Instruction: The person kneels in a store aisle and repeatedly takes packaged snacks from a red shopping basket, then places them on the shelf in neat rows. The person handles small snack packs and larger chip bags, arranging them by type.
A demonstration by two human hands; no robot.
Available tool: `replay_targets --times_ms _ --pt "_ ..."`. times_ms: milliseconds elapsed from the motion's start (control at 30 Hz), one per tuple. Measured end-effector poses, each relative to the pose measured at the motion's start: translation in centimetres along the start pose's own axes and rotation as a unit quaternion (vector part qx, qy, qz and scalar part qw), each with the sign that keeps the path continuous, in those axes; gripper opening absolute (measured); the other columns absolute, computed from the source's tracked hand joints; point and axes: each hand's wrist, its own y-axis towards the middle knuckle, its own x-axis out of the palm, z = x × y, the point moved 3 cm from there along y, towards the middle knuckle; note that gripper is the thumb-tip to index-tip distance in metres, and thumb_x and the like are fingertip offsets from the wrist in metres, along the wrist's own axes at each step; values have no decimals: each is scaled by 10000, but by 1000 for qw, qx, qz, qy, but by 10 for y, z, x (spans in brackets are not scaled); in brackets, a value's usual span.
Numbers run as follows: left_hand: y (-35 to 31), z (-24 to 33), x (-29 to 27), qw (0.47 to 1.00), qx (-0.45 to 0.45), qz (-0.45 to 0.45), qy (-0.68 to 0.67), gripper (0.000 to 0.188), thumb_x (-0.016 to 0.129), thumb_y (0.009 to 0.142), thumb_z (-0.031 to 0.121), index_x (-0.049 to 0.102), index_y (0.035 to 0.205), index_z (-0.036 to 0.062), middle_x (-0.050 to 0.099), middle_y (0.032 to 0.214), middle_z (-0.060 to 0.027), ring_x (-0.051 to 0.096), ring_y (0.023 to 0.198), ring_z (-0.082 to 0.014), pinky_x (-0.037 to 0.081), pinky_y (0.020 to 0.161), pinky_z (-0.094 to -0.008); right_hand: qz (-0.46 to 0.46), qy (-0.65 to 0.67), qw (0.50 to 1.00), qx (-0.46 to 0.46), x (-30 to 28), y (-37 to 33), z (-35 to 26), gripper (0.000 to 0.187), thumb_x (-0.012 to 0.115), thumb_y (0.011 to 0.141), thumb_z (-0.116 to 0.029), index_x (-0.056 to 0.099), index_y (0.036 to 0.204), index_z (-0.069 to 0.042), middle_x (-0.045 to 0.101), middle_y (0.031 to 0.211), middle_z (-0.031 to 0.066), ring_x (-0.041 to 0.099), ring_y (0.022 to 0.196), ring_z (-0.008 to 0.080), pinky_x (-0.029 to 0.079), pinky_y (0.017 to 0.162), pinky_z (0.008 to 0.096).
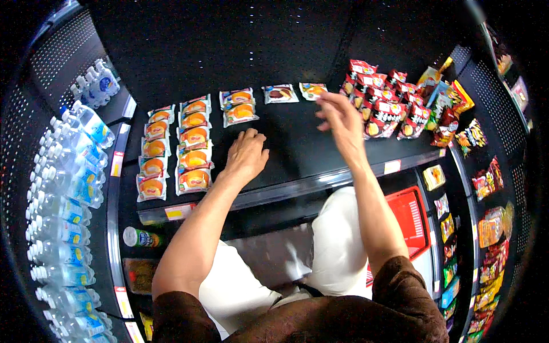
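On a black shelf, packaged round cakes lie in columns. My left hand rests on the shelf surface with its fingers a little bent and apart, nothing in it. It is just right of a long column of wrapped cakes and in front of a shorter pair of wrapped cakes. My right hand is over the shelf, fingers loosely apart and slightly blurred. Its fingertips overlap the right edge of a single wrapped orange cake; whether they touch it I cannot tell. Beside that lies a wrapped dark brown cake.
Red snack bags stand heaped right of my right hand, with mixed colourful bags beyond. Water bottles fill the left shelf. A red basket is below, beside my right leg. The shelf's front edge carries price tags.
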Motion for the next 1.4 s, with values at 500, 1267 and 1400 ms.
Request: replay_targets --times_ms 500,1267,1400 --pt "-18 24 7 995 26 -83 42 394 675 896 196 618 1246 24 560 1297 -158 504 1244 -371 424 1065 -441 -21 -340 862 376 -254 -461 293 455 622 926 -290 491 1295 -58 611 1132 212 658 923 335 548 765 450" --pt "-21 31 2 987 -29 -136 80 482 684 882 246 572 1305 45 527 1344 -132 479 1274 -319 430 1059 -434 161 -39 887 430 -274 -419 232 523 880 693 -163 565 1083 -13 679 995 177 676 893 276 555 754 378" --pt "-19 37 0 990 -18 -119 79 477 693 874 245 584 1293 48 539 1321 -121 492 1257 -312 440 1044 -431 161 -93 931 316 -307 -373 189 368 752 813 9 531 1107 -14 650 993 77 637 844 139 540 726 288"
